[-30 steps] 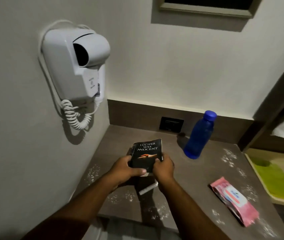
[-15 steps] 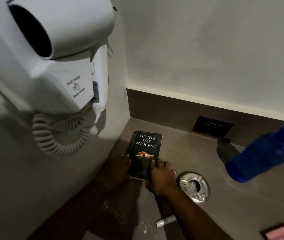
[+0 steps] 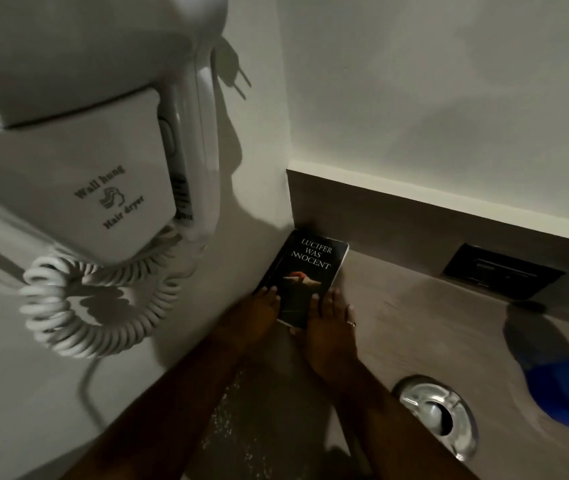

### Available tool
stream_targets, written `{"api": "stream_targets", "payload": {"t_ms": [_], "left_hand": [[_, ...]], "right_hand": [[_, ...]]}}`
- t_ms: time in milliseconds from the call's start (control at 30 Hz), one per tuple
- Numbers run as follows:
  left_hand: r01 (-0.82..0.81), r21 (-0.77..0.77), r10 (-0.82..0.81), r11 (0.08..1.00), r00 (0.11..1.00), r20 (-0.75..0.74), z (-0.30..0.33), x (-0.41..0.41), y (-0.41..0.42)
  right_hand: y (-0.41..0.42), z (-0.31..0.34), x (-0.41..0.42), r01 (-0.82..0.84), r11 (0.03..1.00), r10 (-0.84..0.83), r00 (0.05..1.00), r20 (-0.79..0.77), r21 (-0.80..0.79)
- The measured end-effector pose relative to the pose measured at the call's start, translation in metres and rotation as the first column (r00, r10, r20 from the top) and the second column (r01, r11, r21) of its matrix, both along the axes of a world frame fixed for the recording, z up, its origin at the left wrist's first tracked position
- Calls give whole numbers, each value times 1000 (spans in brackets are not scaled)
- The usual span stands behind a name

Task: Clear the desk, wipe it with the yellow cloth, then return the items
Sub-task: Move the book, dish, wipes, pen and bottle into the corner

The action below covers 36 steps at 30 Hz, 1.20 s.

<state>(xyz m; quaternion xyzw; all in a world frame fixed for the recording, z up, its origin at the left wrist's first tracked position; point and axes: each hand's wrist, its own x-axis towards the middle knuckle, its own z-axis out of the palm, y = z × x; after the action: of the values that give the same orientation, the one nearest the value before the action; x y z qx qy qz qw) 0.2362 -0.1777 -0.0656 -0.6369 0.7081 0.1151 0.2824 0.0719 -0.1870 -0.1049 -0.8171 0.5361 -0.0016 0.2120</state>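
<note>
My left hand [image 3: 263,311] and right hand [image 3: 328,318] grip the near edges of the book [image 3: 302,275], squaring it into the desk [image 3: 397,317] corner, out of the way.

Pretty dim in here, off-white walls [image 3: 432,98] meeting in a corner. Wall-hung hair dryer [image 3: 78,143] with coiled cord [image 3: 96,306] on the left wall. Brown wood-look surface [image 3: 414,323] with matching backsplash [image 3: 397,220], dark socket plate [image 3: 503,271] set into it.
</note>
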Motion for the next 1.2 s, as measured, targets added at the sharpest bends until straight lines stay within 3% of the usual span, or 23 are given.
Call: {"api": "stream_targets", "payload": {"t_ms": [267,367,500,600,700,800,867,1000,1200], "left_hand": [[-14,-21,13,1000,999,-44,12,-4,-5],[-79,-90,57,993,972,-227,22,-22,4],[-189,-171,82,967,866,-494,38,-78,21],[-247,-125,109,961,753,-649,44,-129,41],[-295,41,247,955,708,-662,41,-166,59],[-323,91,300,942,692,-656,31,-181,65],[-416,137,374,899,567,-733,24,-183,64],[-600,318,526,734,207,-825,17,-170,46],[-740,328,512,587,26,-858,26,-136,-23]], "right_hand": [[-15,32,-30,4,998,-6,1000,24,63],[5,55,-70,230,973,-225,963,148,-14],[42,72,-133,601,799,-574,773,268,-22],[74,74,-169,730,681,-728,683,58,-54],[100,69,-180,727,679,-721,687,-91,99],[107,61,-181,736,658,-751,656,76,159],[102,57,-176,748,637,-770,608,194,187],[72,57,-154,778,563,-820,486,301,277],[-6,74,-104,715,647,-733,489,473,264]]}}
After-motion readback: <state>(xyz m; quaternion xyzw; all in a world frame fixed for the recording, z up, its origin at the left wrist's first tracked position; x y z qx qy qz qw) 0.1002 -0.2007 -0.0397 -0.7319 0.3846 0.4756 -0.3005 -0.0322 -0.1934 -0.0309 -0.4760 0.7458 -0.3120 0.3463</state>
